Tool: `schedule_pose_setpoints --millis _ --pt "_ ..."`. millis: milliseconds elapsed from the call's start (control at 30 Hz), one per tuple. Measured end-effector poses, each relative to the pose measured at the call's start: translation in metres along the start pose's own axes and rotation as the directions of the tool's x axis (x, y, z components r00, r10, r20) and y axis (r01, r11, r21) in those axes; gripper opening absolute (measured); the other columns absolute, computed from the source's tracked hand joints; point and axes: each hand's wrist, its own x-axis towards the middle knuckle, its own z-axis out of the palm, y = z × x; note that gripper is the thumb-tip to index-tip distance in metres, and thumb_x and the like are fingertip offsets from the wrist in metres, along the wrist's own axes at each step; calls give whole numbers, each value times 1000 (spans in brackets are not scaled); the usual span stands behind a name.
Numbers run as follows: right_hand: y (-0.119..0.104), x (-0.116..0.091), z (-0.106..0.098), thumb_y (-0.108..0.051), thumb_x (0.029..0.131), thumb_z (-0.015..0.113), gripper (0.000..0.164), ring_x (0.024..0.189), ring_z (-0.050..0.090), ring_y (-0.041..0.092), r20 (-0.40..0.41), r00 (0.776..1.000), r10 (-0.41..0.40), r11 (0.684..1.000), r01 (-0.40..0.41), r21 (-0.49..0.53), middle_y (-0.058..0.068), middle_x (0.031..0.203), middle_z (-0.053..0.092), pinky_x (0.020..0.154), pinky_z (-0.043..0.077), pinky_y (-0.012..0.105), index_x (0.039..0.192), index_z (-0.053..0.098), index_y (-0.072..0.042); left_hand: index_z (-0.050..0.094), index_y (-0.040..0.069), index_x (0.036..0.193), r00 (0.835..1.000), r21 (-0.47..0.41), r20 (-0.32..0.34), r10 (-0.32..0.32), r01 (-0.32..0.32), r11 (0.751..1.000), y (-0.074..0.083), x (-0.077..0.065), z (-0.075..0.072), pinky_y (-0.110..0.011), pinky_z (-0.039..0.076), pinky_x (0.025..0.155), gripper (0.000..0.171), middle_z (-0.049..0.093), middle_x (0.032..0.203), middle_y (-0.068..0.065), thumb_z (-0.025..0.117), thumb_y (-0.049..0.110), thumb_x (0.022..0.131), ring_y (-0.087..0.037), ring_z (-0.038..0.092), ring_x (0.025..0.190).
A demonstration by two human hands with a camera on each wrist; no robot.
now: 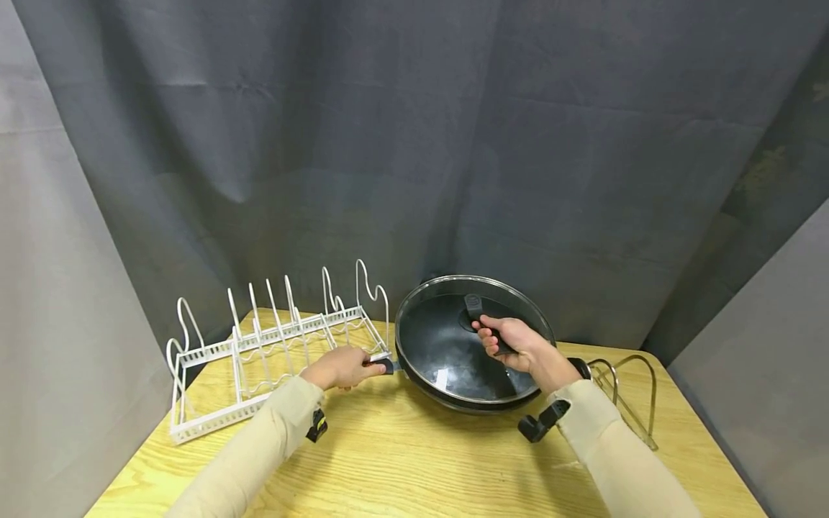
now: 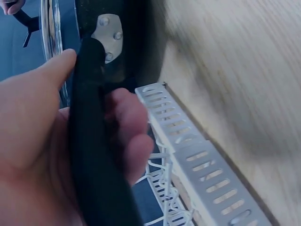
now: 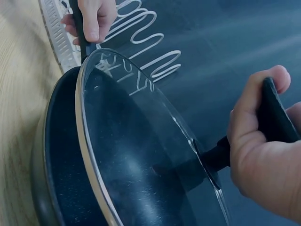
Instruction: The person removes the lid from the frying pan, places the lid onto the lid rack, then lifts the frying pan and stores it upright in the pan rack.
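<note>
A dark wok [image 1: 447, 403] rests on the wooden table with a clear glass lid [image 1: 447, 345] over it. In the right wrist view a gap shows between the steel-edged lid [image 3: 136, 141] and the wok's rim [image 3: 51, 174] on the near side. My left hand [image 1: 343, 367] grips the wok's long black handle [image 2: 87, 136], fingers curled underneath and thumb along it. With my right hand [image 1: 514, 342] I hold the lid's black upright handle [image 1: 474, 306], fingers wrapped round it. The wok's short side handle [image 1: 579, 368] pokes out beside my right wrist.
A white wire pot rack [image 1: 220, 417] stands on the left, its slotted rail close to my left hand. Right of the wok is a bent metal wire stand [image 1: 650, 403]. Grey curtains [image 1: 414, 144] hang behind the wooden table [image 1: 414, 460] and at both sides.
</note>
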Motion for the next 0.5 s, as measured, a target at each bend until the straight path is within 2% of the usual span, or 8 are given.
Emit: schedule_pose_setpoints --millis 233,400,500 --pt "-10 -14 6 -19 105 30 22 45 38 3 -9 999 -42 996 41 -76 -4 64 40 42 34 15 103 41 0 54 18 66 995 133 -99 15 -2 991 7 4 -15 -34 39 55 42 50 61 2 51 50 94 -15 49 58" --pt "-17 -24 14 -18 105 32 21 45 38 3 3 998 -68 993 68 -94 -4 64 40 42 34 15 102 42 0 55 18 64 989 132 -145 34 -14 991 16 6 -26 -31 36 52 44 49 56 3 50 50 94 -15 46 53" --pt "-21 -30 19 -18 105 32 21 45 39 3 9 996 -88 991 89 -105 -4 63 40 41 34 15 101 43 0 60 18 72 986 125 -152 60 -41 991 22 7 -30 -30 39 54 38 50 57 6 50 46 95 -13 48 54"
